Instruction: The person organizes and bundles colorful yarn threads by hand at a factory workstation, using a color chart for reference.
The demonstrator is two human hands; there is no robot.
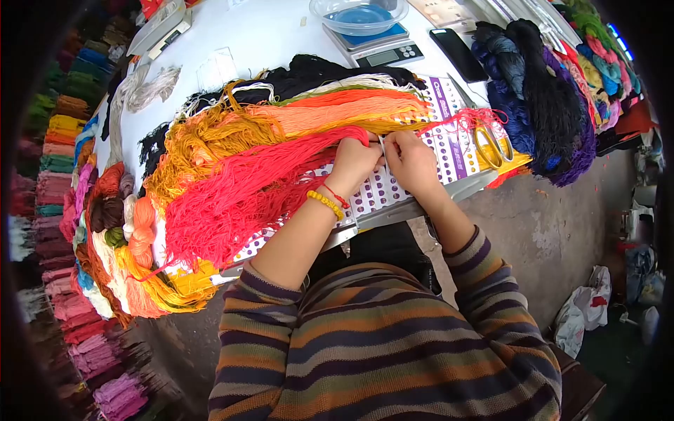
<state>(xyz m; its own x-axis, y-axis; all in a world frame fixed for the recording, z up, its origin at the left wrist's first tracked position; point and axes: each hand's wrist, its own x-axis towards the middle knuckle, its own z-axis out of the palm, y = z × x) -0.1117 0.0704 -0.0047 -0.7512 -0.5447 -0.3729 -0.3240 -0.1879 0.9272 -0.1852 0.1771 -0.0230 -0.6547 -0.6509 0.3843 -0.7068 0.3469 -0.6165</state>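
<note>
My left hand (356,163), with a yellow beaded bracelet, is closed around the end of a thick hank of pinkish-red thread (246,182) that fans out to the left. Close beside it, my right hand (414,163) has its fingers curled in a pinch, and what lies between them is too small to make out. Both hands are over a white thread card (453,151) with rows of purple dots and a purple "Cross Stitch" band. Loose red strands (477,119) trail out to the right of the hands. Yellow-handled scissors (491,149) rest on the card's right end.
Beyond the hands lie orange thread (337,112), mustard thread (203,137) and black thread (316,74). A digital scale (379,52) carries a clear bowl (358,15), beside a phone (458,55). Dark blue and black hanks (537,84) are piled right. A metal bar (393,214) runs along the near edge.
</note>
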